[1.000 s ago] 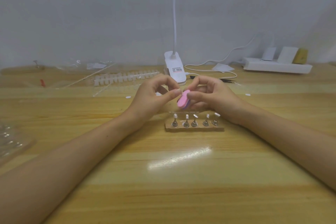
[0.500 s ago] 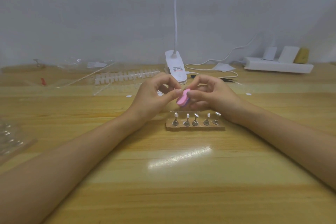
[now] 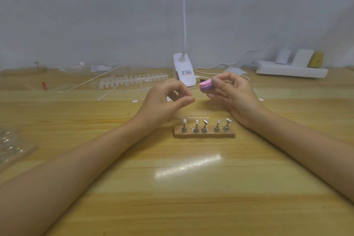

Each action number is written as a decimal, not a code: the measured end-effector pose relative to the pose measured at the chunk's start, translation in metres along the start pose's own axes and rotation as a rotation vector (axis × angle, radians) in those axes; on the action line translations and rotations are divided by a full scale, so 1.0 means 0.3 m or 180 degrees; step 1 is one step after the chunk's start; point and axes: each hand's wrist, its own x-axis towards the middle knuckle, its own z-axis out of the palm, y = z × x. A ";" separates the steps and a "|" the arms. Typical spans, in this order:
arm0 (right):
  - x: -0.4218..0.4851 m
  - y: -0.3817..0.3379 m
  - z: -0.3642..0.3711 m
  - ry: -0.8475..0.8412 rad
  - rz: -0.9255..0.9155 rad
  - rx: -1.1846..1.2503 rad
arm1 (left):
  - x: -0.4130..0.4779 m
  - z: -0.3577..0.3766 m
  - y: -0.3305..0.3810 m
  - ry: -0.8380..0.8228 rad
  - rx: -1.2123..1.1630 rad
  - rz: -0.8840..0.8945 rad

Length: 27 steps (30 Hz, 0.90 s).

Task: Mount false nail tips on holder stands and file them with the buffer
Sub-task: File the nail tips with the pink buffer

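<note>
Pink buffer [image 3: 206, 86] above holder stands [image 3: 204, 128]

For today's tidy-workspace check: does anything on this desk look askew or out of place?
The five holder stands lean at different angles on their base instead of standing straight. A small white disc lies loose on the table, apart from the nail tip strip.

Single head-worn view looks forward and down, close over the wooden table [image 3: 172, 188].
</note>
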 end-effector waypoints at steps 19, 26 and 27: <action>-0.087 -0.087 0.063 -0.0767 -0.1977 -0.2463 | -0.011 -0.028 0.032 -0.0532 -0.1150 -0.0347; -0.104 -0.203 0.061 -0.0689 -0.1555 -0.2706 | 0.001 -0.074 0.053 -0.1299 -0.0445 -0.0235; -0.110 -0.214 0.053 -0.0771 -0.1377 -0.2863 | -0.006 -0.074 0.050 -0.1539 -0.0298 -0.0209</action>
